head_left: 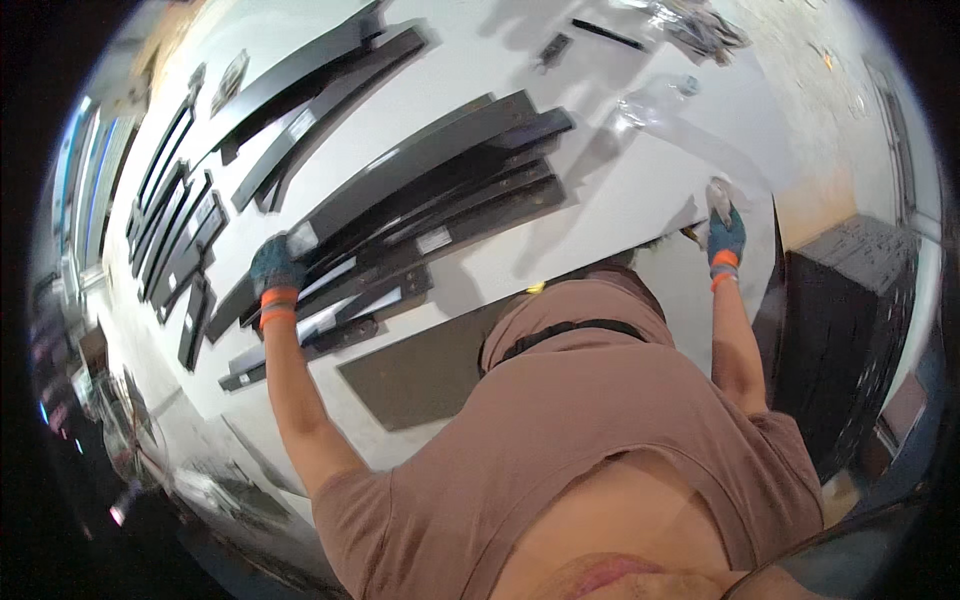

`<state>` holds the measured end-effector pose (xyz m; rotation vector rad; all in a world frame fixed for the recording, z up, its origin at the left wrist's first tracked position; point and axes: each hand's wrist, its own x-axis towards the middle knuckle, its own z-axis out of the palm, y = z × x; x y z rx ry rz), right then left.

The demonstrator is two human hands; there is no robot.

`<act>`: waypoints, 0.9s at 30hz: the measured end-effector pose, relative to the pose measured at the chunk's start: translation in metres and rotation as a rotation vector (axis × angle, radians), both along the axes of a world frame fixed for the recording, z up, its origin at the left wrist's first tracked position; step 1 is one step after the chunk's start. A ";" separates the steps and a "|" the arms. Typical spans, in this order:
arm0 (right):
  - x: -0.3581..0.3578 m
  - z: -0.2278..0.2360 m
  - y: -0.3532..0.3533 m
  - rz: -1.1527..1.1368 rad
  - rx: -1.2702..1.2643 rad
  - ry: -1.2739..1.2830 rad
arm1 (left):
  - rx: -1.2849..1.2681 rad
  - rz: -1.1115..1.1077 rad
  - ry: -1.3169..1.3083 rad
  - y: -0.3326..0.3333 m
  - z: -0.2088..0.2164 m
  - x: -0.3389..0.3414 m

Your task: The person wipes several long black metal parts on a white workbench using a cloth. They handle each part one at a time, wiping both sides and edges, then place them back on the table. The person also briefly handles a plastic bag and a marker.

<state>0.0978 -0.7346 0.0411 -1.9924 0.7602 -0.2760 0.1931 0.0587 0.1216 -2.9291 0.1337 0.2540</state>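
My left hand (277, 265), in a teal glove with an orange cuff, is closed at the left end of a long black bar (400, 175). More dark bars (440, 210) lie bunched beside it, several with pale labels; their left ends are partly hidden by the hand. Far to the right, close to the table's near edge, my right hand (726, 240) wears a matching glove. Its fingers are closed around a small whitish-grey thing (719, 197), too blurred to name. The white table (610, 215) lies under all of this.
Longer black bars (310, 75) lie farther back, with shorter dark strips (165, 240) at the left. A clear plastic bottle (655, 103) rests at the right rear, near a thin black strip (607, 34). A dark stack (845, 310) stands right of the table.
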 end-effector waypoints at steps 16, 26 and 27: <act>0.036 0.064 0.003 0.310 -0.432 -0.239 | -0.430 -0.088 0.181 -0.441 -0.018 -0.063; 0.087 -0.035 -0.107 0.517 -0.642 -0.276 | -0.228 -0.032 0.339 -0.528 -0.065 -0.063; 0.100 -0.049 -0.148 0.415 -0.677 -0.226 | -0.230 -0.040 0.336 -0.528 -0.067 -0.062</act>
